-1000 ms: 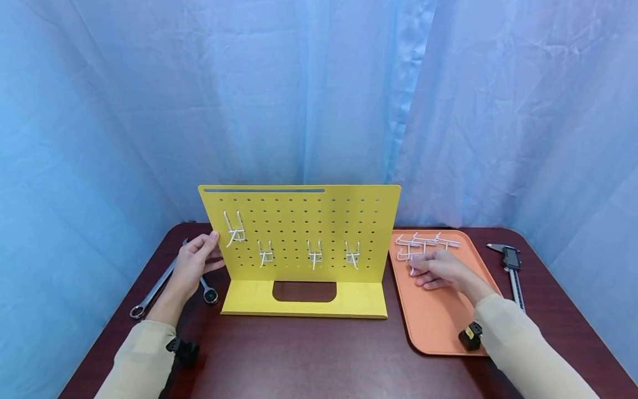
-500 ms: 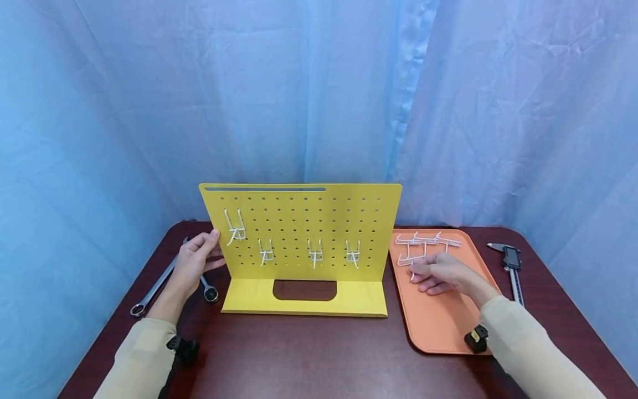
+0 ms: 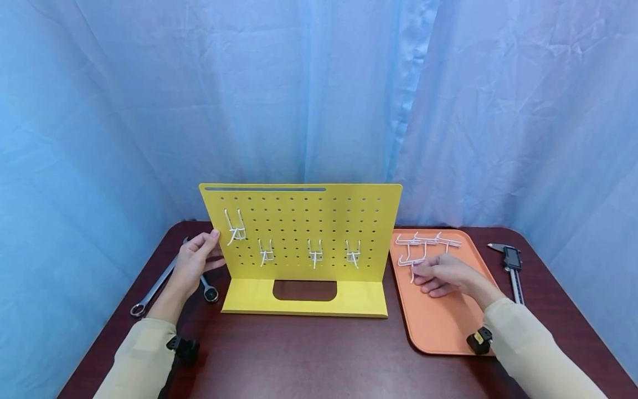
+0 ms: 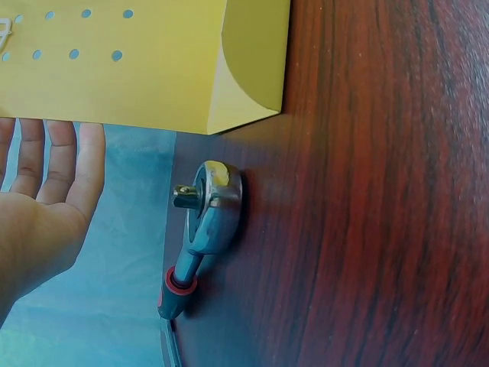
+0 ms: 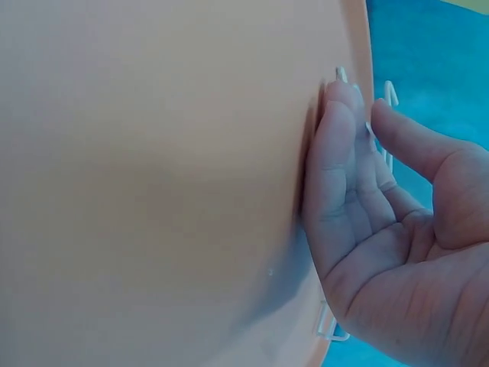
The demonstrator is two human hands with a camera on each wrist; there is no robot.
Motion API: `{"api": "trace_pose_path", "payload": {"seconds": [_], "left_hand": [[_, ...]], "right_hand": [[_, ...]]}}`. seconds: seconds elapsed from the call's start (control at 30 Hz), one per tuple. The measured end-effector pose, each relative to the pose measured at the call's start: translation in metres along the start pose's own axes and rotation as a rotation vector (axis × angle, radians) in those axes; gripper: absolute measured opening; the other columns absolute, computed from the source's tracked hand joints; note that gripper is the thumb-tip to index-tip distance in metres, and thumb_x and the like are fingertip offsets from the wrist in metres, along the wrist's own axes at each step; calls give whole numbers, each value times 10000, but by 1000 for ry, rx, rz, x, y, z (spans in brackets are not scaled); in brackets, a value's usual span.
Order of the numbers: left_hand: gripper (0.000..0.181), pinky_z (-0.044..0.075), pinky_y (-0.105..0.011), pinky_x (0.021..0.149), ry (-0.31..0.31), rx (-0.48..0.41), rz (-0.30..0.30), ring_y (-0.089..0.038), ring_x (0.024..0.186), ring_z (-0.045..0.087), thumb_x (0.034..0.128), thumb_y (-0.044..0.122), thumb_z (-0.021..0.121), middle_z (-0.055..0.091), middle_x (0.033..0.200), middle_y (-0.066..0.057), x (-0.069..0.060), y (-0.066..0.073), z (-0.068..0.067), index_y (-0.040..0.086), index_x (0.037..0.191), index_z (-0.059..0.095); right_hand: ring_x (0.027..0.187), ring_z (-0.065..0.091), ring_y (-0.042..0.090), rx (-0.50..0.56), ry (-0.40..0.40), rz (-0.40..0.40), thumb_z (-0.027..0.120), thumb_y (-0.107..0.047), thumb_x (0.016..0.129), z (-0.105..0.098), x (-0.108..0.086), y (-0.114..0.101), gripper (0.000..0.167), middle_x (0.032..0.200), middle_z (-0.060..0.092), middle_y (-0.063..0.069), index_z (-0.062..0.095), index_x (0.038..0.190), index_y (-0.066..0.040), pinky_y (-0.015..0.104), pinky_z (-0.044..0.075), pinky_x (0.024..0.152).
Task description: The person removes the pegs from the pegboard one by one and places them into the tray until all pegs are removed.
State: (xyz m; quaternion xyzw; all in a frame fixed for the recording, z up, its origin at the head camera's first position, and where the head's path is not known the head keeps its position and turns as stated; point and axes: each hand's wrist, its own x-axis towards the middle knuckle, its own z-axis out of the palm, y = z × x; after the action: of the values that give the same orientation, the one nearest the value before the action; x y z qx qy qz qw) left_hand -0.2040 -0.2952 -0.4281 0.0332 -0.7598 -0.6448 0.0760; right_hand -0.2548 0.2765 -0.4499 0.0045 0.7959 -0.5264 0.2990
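A yellow pegboard (image 3: 299,233) stands upright on its base, with several white wire hooks (image 3: 315,256) fitted in its holes. My left hand (image 3: 195,260) grips the board's left edge, thumb at the front; the left wrist view shows the fingers (image 4: 90,157) reaching behind it. Over the orange tray (image 3: 433,327) at the right, my right hand (image 3: 443,274) pinches a white pegboard hook (image 3: 412,275) between thumb and fingertips. Most of that hook is hidden by the fingers. More white hooks (image 3: 423,240) lie at the tray's far end.
Left of the board lie a long combination wrench (image 3: 154,289) and a ratchet wrench (image 3: 210,292), whose head stands out in the left wrist view. A digital caliper (image 3: 512,260) lies right of the tray. Pale blue curtains (image 3: 319,100) hang around the dark wooden table (image 3: 299,354).
My right hand has shifted slightly toward me and to the right, with the hook between its fingers, away from the other hooks. The left hand stays on the board's edge.
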Motion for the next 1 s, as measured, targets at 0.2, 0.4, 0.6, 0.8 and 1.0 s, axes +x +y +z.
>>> {"api": "trace_pose_path", "payload": {"seconds": [0.2, 0.4, 0.6, 0.8, 1.0], "left_hand": [[434, 604, -292, 777, -4, -13, -5, -108, 907, 695, 1004, 517, 575, 705, 987, 30, 0, 1, -1, 86, 1012, 632], [444, 603, -290, 778, -7, -14, -6, -108, 908, 693, 1008, 512, 570, 702, 985, 27, 0, 1, 0, 72, 1016, 624], [470, 604, -287, 771, 1, -20, -4, -114, 906, 692, 1002, 516, 579, 704, 974, 39, 0, 0, 0, 48, 997, 612], [474, 605, -288, 769, -2, -25, -3, -111, 902, 695, 1003, 508, 582, 709, 976, 49, 0, 0, 0, 36, 1000, 617], [483, 604, -291, 774, -5, -22, -2, -114, 907, 693, 1004, 510, 579, 705, 979, 42, 0, 0, 0, 29, 1019, 621]], "right_hand": [[811, 717, 197, 8, -43, -33, 624, -250, 1027, 1, -9, -7, 351, 1004, 738, 120, 653, 1192, 58, 385, 621, 720], [879, 718, 247, -32, -86, -99, 659, -291, 1008, 6, -27, -28, 471, 1125, 708, 204, 608, 1287, 85, 424, 620, 743], [918, 712, 305, -3, -144, -186, 664, -289, 1007, 17, -48, -56, 408, 1155, 677, 211, 640, 1270, 23, 512, 602, 795], [954, 711, 345, 34, -199, -273, 669, -224, 1004, 33, -61, -81, 414, 1168, 666, 219, 597, 1297, 59, 509, 601, 802], [1016, 688, 385, 66, -224, -353, 656, -199, 1011, 55, -66, -102, 495, 1205, 659, 207, 512, 1372, 108, 500, 599, 813]]}}
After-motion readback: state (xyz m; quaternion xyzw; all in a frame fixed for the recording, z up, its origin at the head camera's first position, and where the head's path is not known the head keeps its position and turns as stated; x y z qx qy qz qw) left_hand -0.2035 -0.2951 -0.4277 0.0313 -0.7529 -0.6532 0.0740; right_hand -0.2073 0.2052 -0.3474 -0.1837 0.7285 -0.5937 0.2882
